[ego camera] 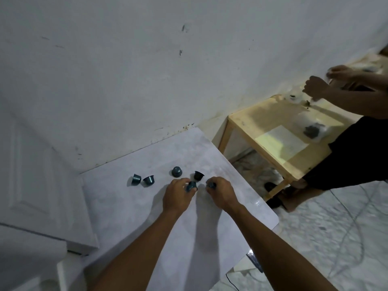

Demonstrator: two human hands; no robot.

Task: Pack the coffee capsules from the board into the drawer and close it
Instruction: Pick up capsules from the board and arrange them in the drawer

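Both hands grip small dark teal capsules: left hand (177, 194) pinches one capsule (191, 186); right hand (220, 193) closes on another (211, 184); four lie loose on the pale board (241, 206).

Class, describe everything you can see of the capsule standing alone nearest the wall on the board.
The capsule is a small dark blue-grey cup, metallic-looking with a dull sheen. It stands upside down: the wide rim rests on the pale board and the narrower rounded end points up. It sits apart from the others, beyond the left hand, and nothing but the board touches it. Any marking is too small to tell.
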